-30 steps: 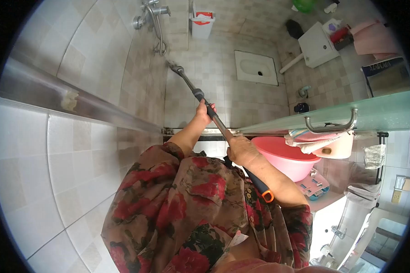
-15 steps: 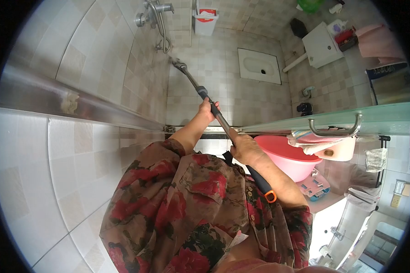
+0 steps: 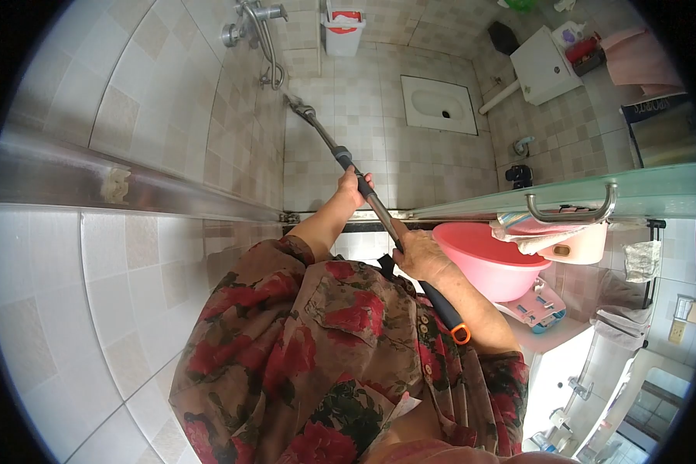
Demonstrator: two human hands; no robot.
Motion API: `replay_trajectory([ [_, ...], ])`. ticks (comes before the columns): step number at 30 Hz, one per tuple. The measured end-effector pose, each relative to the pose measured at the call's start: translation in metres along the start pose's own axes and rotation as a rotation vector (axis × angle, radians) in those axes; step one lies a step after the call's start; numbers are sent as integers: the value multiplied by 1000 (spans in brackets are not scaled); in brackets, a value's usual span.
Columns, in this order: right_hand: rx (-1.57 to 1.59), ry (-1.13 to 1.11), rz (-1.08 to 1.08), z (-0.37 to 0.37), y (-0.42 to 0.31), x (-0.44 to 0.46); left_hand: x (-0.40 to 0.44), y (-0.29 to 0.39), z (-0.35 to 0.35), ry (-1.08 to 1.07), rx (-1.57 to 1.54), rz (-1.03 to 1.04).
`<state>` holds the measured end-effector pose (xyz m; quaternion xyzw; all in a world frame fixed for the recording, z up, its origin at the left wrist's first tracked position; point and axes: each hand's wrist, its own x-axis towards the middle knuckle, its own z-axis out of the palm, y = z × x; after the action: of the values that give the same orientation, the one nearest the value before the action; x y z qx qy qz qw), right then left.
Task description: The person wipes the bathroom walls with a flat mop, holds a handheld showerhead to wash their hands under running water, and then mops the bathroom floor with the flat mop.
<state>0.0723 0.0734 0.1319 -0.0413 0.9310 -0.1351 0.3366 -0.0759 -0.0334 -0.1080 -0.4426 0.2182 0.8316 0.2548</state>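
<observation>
A long telescopic cleaning pole (image 3: 380,209) with a dark grip and an orange hanging loop (image 3: 460,334) slants across my front. My left hand (image 3: 353,186) wraps round its upper shaft, just behind a grey collar (image 3: 342,153). Lower down, my right hand (image 3: 421,254) is closed on the shaft near the dark grip, which passes under my right forearm. The pole's far end (image 3: 300,106) reaches the foot of the left tiled wall, below the shower pipes. What kind of head it carries is too small and blurred to tell.
A squat toilet (image 3: 441,105) is set into the tiled floor, with a white bin (image 3: 342,35) at the back. To my right are a glass door with a metal handle (image 3: 572,220), a pink basin (image 3: 491,267) and a sink (image 3: 561,375). A metal door frame (image 3: 131,182) runs along the left.
The view has tilted slightly, so the room sits a little higher in the picture. Both hands keep their hold on the pole, and its far end stays by the left wall.
</observation>
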Motion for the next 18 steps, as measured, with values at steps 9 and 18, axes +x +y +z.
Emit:
replay_trajectory([
  [9, 66, 60, -56, 6, 6, -1, -6, 1, 2, 28, 46, 3],
  [18, 1523, -136, 104, 33, 47, 17, 8, 2, 2, 59, 375, 120],
])
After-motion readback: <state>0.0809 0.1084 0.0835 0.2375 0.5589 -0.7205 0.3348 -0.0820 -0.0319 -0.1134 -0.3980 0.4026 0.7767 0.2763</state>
